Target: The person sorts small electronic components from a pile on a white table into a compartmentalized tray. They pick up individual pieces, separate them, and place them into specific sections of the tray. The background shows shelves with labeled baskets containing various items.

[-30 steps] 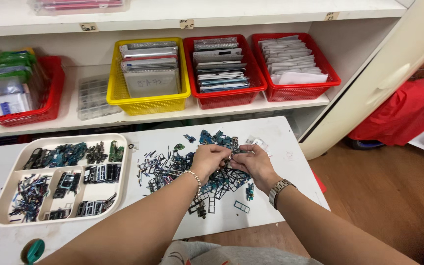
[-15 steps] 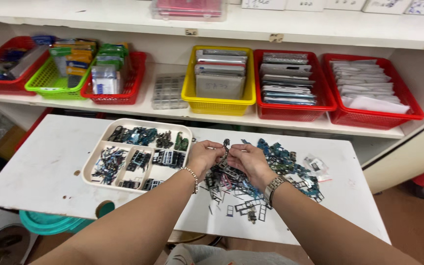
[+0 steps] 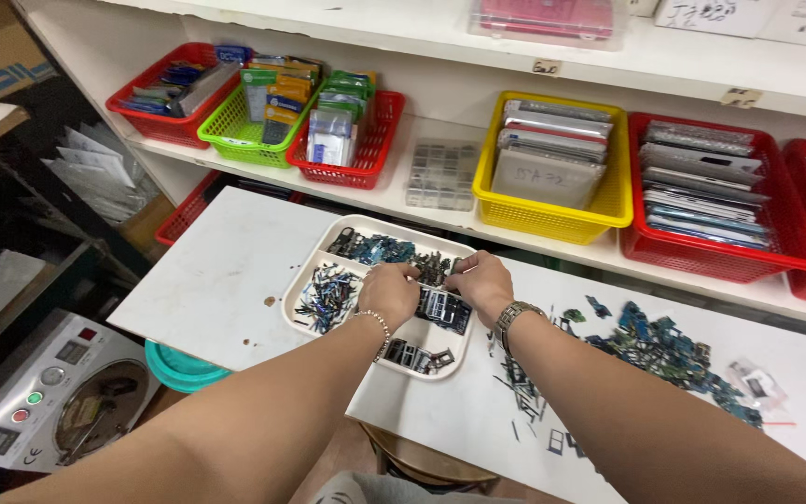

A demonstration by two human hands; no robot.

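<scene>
A white sectioned tray lies on the white table, its compartments filled with several small dark metal and blue parts. My left hand, with a bead bracelet at the wrist, hovers over the tray's middle, fingers curled down. My right hand, with a metal watch at the wrist, sits beside it over the tray's right compartments, fingers pinched toward small black frames. Whether either hand holds a part is hidden. A loose heap of small parts spreads on the table to the right.
A shelf behind carries red baskets, a green basket, a yellow basket and a clear compartment box. A grey machine with buttons stands at lower left beside a teal bowl.
Both hands have moved left from the loose heap of parts to over the sectioned tray. The camera view has swung left, bringing the grey machine into sight.
</scene>
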